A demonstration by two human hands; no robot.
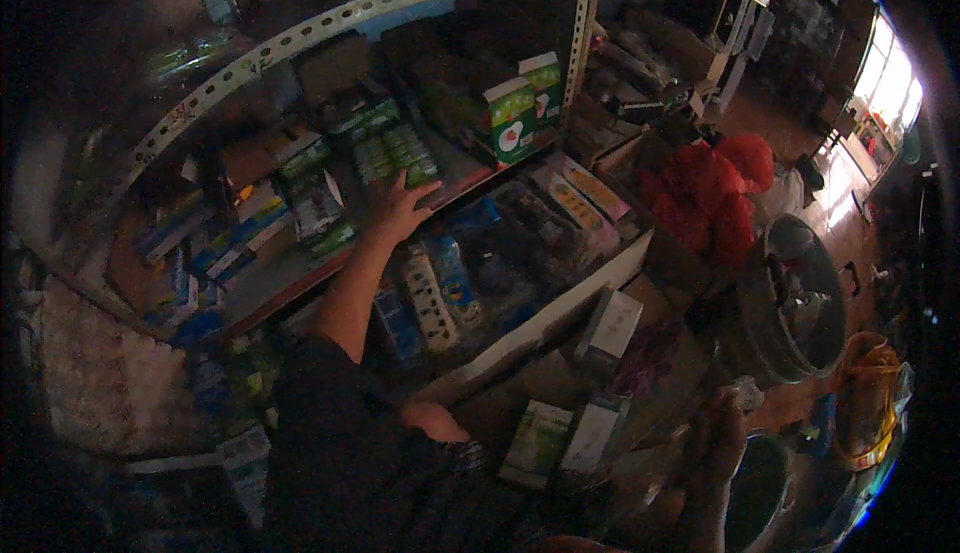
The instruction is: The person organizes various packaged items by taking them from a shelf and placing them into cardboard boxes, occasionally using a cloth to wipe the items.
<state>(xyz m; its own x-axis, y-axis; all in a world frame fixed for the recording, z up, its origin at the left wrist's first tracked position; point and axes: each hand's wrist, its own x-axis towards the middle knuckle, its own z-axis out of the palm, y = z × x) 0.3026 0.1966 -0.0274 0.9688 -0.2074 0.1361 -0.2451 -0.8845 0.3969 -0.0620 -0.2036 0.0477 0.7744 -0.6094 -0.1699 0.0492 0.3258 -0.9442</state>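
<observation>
My left hand (405, 206) reaches over the front edge of a metal shelf, fingers spread, with nothing seen in it. Just beyond its fingertips lie green packets (396, 154) in a stack. Two green and white cartons (513, 119) stand upright on the shelf to the right. Below the hand, a white-edged bin (555, 311) holds a white power strip (431, 299) and blue-packed goods (454, 272). What appears to be my right hand (731, 410) is at the lower right, dim and blurred, near something small and pale; its grip is unclear.
Small boxes (259, 215) crowd the shelf's left side. A perforated metal rail (330, 20) arches above. At right are red plastic bags (697, 193), a large round metal container (795, 298) and an orange basket (868, 395). White boxes (611, 324) lie below the bin.
</observation>
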